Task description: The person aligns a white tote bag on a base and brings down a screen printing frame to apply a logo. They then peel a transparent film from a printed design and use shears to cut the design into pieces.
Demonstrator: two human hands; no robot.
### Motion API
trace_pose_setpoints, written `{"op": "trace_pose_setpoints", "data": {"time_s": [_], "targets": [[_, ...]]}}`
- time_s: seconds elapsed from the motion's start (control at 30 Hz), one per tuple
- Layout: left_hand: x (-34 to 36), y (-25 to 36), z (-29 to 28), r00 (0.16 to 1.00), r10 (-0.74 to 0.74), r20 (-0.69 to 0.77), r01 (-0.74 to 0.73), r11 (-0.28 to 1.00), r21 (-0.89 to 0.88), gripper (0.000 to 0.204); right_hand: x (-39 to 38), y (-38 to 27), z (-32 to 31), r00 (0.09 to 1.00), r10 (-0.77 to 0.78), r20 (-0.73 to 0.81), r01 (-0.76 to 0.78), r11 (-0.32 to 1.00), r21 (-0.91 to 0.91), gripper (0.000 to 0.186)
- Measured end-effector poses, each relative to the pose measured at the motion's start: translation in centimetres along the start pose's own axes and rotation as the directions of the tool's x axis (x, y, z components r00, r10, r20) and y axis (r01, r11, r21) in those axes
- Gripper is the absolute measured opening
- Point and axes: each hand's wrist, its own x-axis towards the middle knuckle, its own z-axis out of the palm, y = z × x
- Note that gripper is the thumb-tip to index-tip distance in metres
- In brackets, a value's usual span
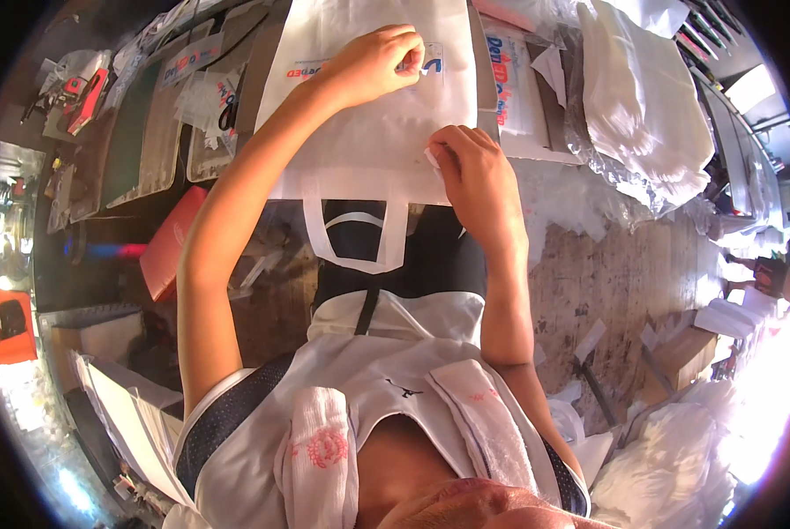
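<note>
A flat white bag [351, 159] lies on the worktable in front of me, with coloured print across its upper part. Its white loop handle [370, 264] hangs over the near edge toward my lap. My left hand [379, 66] is closed with curled fingers over the print; what they pinch, if anything, is too small to name. Lower down, near the bag's right edge, my right hand [476, 167] is closed too. A small white scrap [432, 160] shows between its thumb and fingers.
To the right lies a stack of white bags [637, 115] in clear plastic. Black-handled scissors [228, 113] and flat boards [152, 132] are on the left. A red box [172, 242] stands below the table edge. White plastic bundles [668, 467] lie at the lower right.
</note>
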Motion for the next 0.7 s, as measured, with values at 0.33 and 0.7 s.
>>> {"op": "trace_pose_setpoints", "data": {"time_s": [0.33,0.7], "targets": [[-0.4,0.7,0.3,0.993,-0.113,-0.038,0.109,0.990,-0.087,0.015,0.0,0.0,-0.3,1.000,0.007,0.026,-0.006,1.000,-0.015,0.011],[1.6,-0.1,1.1,0.997,-0.058,-0.058,0.060,0.998,0.036,0.016,0.0,0.0,0.0,1.000,0.001,0.002,-0.001,1.000,0.006,0.008]]}}
